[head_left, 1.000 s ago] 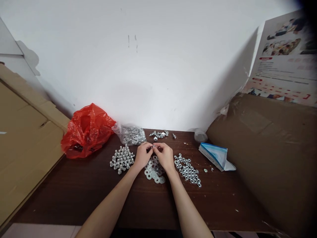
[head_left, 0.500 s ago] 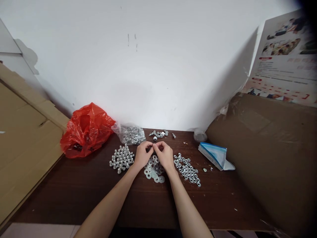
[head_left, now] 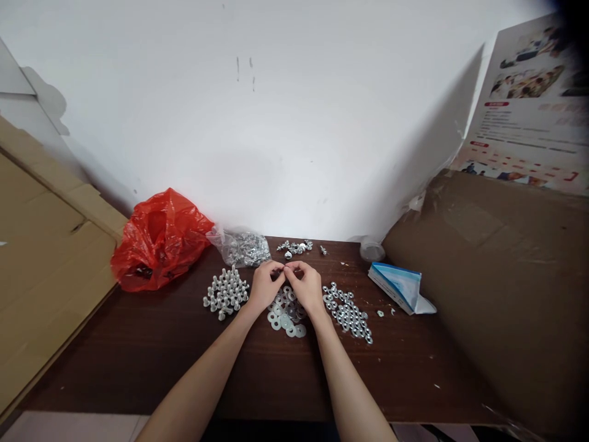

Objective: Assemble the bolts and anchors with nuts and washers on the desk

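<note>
My left hand point(head_left: 264, 286) and my right hand point(head_left: 304, 286) meet fingertip to fingertip above a pile of flat washers point(head_left: 286, 314) on the dark wooden table point(head_left: 138, 362). Both hands are closed in a pinch on a small metal part that is too small to make out. Upright bolts point(head_left: 226, 292) stand in a cluster left of my left hand. Right of my right hand lies a spread of nuts point(head_left: 347, 312). A few assembled metal pieces point(head_left: 294, 248) sit just beyond my fingers.
A red plastic bag point(head_left: 159, 240) and a clear bag of metal parts point(head_left: 242, 247) lie at the back left. A blue and white packet point(head_left: 398, 287) lies at the right. Cardboard point(head_left: 41, 258) leans on the left, and a brown box point(head_left: 506, 270) stands on the right.
The hands stay pinched together at the same spot, and the view has shifted only slightly.
</note>
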`<state>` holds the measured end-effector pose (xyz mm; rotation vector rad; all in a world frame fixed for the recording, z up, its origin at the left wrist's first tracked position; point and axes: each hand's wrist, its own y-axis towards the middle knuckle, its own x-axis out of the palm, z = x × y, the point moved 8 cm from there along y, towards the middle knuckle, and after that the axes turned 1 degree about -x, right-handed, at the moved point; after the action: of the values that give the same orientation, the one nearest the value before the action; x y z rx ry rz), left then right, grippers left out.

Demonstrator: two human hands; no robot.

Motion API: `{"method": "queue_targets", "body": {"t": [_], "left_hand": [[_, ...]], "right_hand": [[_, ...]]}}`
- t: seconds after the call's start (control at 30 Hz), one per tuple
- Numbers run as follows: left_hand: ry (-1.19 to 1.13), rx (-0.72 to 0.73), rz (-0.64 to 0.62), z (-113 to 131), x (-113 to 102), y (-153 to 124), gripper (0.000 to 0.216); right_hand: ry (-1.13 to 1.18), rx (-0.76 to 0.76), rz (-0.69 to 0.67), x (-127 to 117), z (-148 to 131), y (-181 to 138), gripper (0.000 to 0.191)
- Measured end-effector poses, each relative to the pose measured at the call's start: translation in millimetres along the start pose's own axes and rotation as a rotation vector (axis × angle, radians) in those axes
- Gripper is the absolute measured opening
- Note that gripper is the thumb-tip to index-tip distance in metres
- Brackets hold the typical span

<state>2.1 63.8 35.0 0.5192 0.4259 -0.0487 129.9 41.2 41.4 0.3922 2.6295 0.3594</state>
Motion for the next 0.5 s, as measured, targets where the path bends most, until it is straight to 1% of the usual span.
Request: {"method": "queue_targets", "body": {"t": [0.2, 0.33, 0.5], "left_hand": [[0.027, -0.001, -0.008, 2.6, -0.2, -0.2, 0.007], [0.018, -0.003, -0.01, 4.1, -0.6, -0.1, 0.008], [-0.013, -0.014, -0.007, 2.4, -0.6, 0.2, 0.008]], "right_hand": [[-0.04, 0.041, 0.011, -3.8, 1.6, -2.3, 0.031], [-0.039, 0.037, 0.015, -6.3, -2.1, -2.7, 0.034], [0.05, 0.021, 0.016, -5.8, -4.9, -0.6, 0.027]]}}
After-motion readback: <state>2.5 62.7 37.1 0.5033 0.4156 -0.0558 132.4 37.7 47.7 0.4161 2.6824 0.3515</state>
